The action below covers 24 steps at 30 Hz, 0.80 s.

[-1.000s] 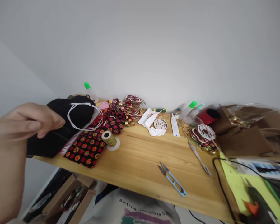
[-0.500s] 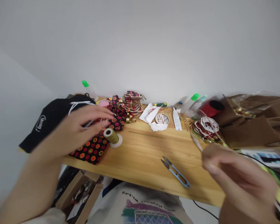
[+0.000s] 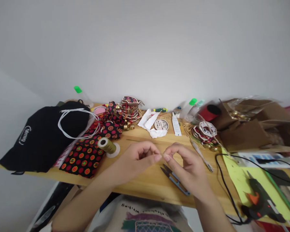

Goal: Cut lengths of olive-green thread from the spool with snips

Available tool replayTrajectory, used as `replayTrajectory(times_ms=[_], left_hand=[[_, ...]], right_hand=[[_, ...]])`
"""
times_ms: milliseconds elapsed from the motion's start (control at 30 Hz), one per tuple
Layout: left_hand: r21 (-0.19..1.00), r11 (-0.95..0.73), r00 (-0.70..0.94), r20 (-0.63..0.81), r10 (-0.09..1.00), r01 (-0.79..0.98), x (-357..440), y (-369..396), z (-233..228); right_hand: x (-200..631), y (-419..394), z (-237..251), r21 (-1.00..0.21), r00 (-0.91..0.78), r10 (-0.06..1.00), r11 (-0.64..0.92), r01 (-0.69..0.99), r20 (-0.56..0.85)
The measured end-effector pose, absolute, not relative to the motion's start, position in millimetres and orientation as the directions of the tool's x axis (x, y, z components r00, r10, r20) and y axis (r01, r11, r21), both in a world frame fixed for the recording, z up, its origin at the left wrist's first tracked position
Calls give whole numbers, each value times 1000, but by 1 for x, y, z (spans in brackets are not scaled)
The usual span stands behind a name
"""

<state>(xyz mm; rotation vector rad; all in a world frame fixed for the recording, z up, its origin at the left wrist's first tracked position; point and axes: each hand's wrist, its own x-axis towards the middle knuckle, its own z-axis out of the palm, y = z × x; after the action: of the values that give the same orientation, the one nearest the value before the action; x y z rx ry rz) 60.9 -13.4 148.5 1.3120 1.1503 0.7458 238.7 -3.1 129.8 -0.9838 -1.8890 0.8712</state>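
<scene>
My left hand [image 3: 137, 158] and my right hand [image 3: 187, 164] meet above the front middle of the wooden table [image 3: 145, 185]. Each hand pinches thumb and forefinger, and the fingertips almost touch; anything held between them is too small to see. Blue thread snips [image 3: 176, 182] lie on the table just under my right hand, partly covered by it. A spool of olive-gold thread [image 3: 106, 145] lies to the left of my left hand, beside black cloth with red and green dots [image 3: 84, 156].
A black bag [image 3: 38, 135] with a white cord [image 3: 72, 124] fills the left end. Stacks of patterned ornaments [image 3: 129, 108] and more ornaments [image 3: 205, 130] sit at the back. Tweezers [image 3: 201, 156], a black cable [image 3: 223, 180], a glue gun [image 3: 258, 199] and brown paper [image 3: 246, 135] crowd the right.
My left hand has left the black bag and come to the centre. My right hand came in from the right to meet it. The view has tilted down slightly.
</scene>
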Motion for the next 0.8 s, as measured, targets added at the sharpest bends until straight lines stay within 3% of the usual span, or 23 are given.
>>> replayTrajectory(times_ms=[200, 400, 600, 700, 800], left_hand=[[932, 227, 248, -300, 921, 282, 54, -20, 128], [859, 292, -52, -298, 953, 421, 22, -29, 77], [660, 322, -371, -70, 926, 678, 8, -20, 36], [487, 301, -400, 111, 910, 820, 12, -14, 26], [318, 292, -361, 188, 913, 902, 17, -11, 20]], right_hand=[[255, -15, 87, -926, -288, 941, 258, 277, 176], [304, -27, 37, -909, -4, 999, 49, 414, 52], [324, -11, 29, -761, 156, 987, -85, 643, 22], [325, 3, 28, -678, 199, 979, -121, 725, 37], [326, 15, 24, -590, 264, 962, -176, 788, 65]])
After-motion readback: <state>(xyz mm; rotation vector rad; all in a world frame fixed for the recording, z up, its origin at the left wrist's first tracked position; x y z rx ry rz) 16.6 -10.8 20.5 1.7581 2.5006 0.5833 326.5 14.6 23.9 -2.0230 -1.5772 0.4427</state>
